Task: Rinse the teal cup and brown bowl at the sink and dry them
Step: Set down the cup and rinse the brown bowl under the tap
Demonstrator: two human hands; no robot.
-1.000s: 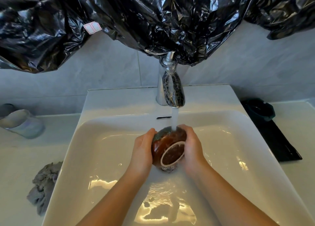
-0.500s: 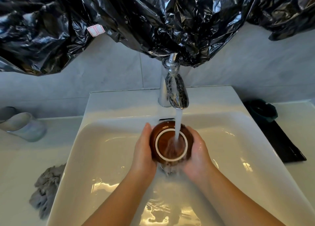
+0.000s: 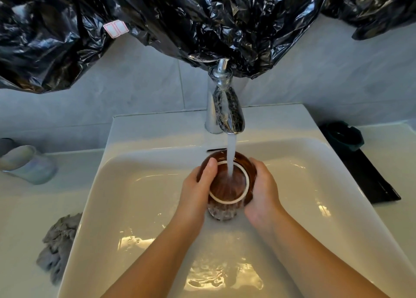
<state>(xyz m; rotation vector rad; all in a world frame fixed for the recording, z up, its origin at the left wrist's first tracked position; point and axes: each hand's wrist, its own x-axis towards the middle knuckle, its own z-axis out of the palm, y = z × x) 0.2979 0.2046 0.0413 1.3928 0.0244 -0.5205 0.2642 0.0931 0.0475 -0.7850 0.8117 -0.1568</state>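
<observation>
Both hands clamp the brown bowl (image 3: pixel 227 180) between them: the left hand (image 3: pixel 195 191) with its thumb laid over the pale foot ring, the right hand (image 3: pixel 262 189) cupped round the far side. The bowl is glossy glazed ceramic, turned base-up (its inside is hidden), directly under the chrome faucet (image 3: pixel 225 108), whose stream (image 3: pixel 231 153) strikes the base and sheets off below. Around the bowl the smooth white sink (image 3: pixel 139 185) lies open on every side, its walls well apart from the hands. Right of the sink, the dark teal cup (image 3: pixel 343 135) sits on a black mat (image 3: pixel 369 176) on the bench; left of it, a crumpled grey cloth (image 3: pixel 59 241).
</observation>
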